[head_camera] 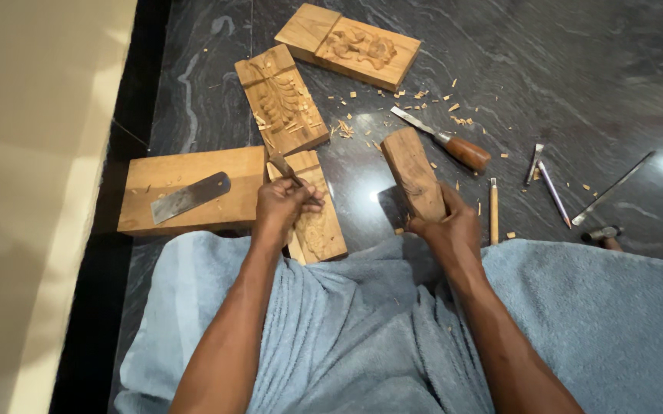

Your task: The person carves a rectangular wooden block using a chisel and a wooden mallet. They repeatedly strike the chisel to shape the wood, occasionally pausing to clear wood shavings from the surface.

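My left hand point(282, 207) is closed around a slim metal chisel point(281, 165) whose tip rests on a small carved wooden block point(318, 226) just in front of my lap. My right hand point(446, 226) grips a chunky wooden mallet point(412, 172), held raised to the right of the block. A second carved panel point(282, 100) with a leaf pattern lies just beyond the chisel tip. Blue towel cloth point(362, 330) covers my legs.
A plain wooden block point(193, 165) with a flat metal blade point(190, 197) on it lies at the left. Another carved panel point(351, 46) sits at the back. A wooden-handled chisel point(446, 140), several thin carving tools point(550, 184) and wood chips lie on the dark stone floor. A pale wall point(32, 153) runs along the left.
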